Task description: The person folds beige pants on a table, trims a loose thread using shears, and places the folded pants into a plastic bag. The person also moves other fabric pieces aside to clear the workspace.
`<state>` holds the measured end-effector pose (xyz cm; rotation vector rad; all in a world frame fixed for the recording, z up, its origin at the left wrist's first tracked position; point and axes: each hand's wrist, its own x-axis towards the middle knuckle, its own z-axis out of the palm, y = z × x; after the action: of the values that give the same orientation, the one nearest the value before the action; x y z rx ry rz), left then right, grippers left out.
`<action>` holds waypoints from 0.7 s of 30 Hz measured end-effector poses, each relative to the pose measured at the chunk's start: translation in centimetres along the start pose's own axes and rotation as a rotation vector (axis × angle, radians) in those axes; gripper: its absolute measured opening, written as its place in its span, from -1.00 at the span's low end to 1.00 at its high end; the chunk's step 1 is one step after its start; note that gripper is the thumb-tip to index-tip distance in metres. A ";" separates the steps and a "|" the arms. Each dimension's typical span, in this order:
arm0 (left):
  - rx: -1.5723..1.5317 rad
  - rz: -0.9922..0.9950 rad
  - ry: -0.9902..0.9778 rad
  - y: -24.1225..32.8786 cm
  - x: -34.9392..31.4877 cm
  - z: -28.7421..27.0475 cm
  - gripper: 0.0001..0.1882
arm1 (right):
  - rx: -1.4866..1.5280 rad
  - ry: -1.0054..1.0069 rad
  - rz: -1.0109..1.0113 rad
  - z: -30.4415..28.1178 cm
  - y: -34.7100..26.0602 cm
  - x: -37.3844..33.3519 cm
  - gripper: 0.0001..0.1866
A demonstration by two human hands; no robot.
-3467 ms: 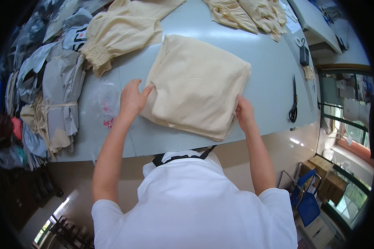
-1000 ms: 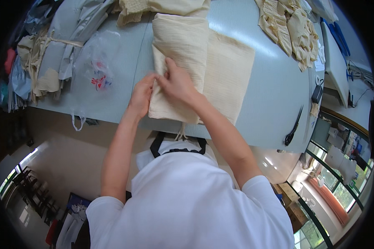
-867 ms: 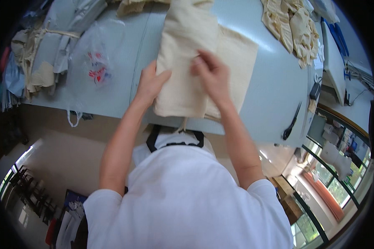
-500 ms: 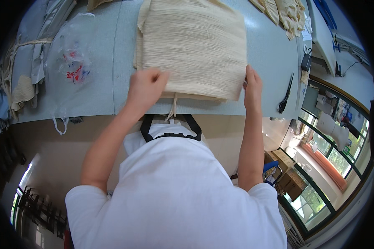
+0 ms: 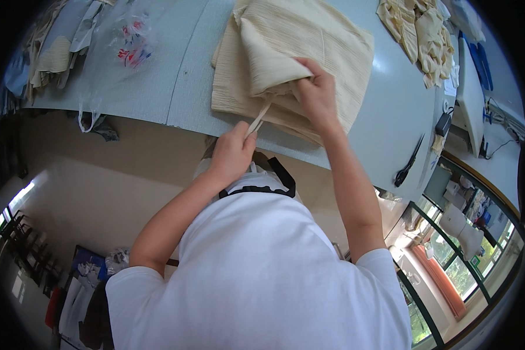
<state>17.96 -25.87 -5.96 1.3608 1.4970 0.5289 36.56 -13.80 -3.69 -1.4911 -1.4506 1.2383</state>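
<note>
A stack of cream crinkled fabric lies on the grey-blue table in front of me. My right hand pinches the top layer near its front edge and holds it folded back. From under that lifted layer hangs a cream fabric tie, stretched toward me. My left hand is closed on the lower end of this tie, just off the table's front edge. The right fingertips are partly hidden by the fold.
To the left lie a clear plastic bag with red and blue print and bundled grey cloth. Black scissors rest near the right edge of the table. More cream cloth pieces sit at the far right.
My right hand has moved from the stack's right edge to the front, lifting the top layer. My left hand has come down and grasped the tie. The view has turned.
</note>
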 end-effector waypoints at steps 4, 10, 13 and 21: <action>-0.684 -0.240 -0.248 6.4 1.4 -2.4 -0.85 | 0.463 -0.061 0.231 -2.9 -2.9 0.8 -0.75; -0.913 -0.387 -0.498 11.8 6.5 -0.6 -0.84 | 0.234 -0.046 0.157 -3.2 -4.9 0.2 -0.72; -0.925 -0.455 -0.344 9.2 10.4 2.4 -0.72 | 0.106 -0.058 0.157 -2.4 -5.8 -0.2 -0.72; -1.324 -0.337 -0.369 7.1 11.0 3.0 -0.55 | -0.368 -0.018 -0.257 -0.9 -5.0 -1.7 -0.55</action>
<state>25.40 -14.72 -5.39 0.1348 0.7124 0.7756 36.07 -14.70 1.52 -1.4654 -1.8916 0.8642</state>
